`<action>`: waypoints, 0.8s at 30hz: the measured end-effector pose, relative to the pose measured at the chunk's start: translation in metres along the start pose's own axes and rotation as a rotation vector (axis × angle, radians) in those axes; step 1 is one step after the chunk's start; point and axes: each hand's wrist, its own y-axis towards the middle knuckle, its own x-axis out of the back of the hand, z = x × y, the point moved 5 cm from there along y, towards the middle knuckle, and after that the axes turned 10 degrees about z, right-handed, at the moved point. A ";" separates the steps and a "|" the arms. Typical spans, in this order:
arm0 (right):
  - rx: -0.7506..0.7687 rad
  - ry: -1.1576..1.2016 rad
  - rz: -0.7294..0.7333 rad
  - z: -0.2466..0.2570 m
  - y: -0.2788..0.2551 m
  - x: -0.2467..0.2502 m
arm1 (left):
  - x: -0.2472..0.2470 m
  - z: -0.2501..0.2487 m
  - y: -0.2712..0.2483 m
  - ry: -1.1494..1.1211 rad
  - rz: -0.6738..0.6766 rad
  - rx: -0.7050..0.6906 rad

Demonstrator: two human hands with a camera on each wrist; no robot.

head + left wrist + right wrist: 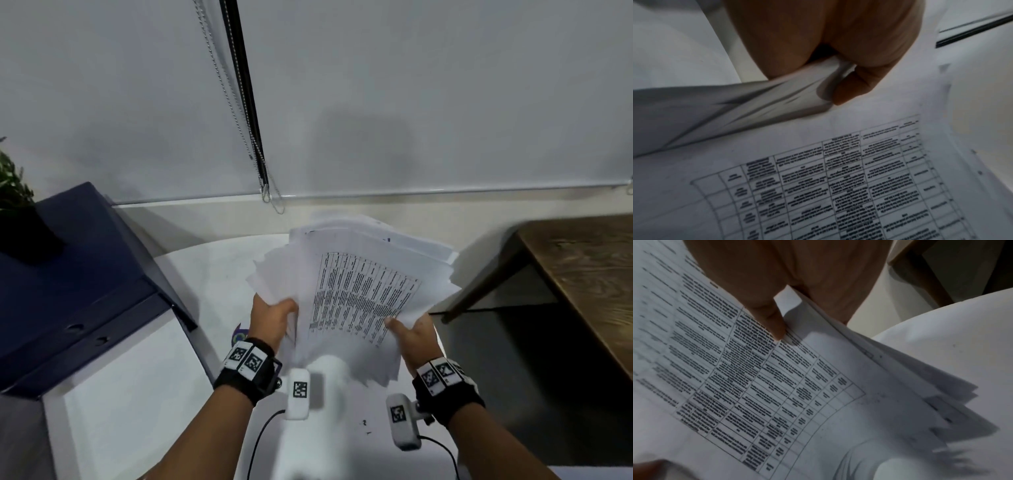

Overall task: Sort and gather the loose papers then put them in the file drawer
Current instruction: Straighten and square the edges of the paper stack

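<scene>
A potted plant point(13, 192) sits left, a wooden table point(589, 274) right.

two hands point(342, 325), one paper stack point(356, 291), perhaps one cabinet point(78, 281)

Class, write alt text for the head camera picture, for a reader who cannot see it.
Two hands hold an untidy, fanned stack of papers above a white table: the left hand grips its left edge, the right hand its lower right. The top sheet shows a printed table. A dark blue file cabinet stands at left.
</scene>
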 end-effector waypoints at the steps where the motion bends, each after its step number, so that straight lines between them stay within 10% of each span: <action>1: -0.002 0.015 -0.023 0.003 0.002 0.002 | 0.000 -0.003 0.003 -0.014 -0.013 -0.006; 24: 0.244 0.411 0.077 0.038 0.012 0.001 | 0.030 -0.002 0.022 0.206 0.177 -0.010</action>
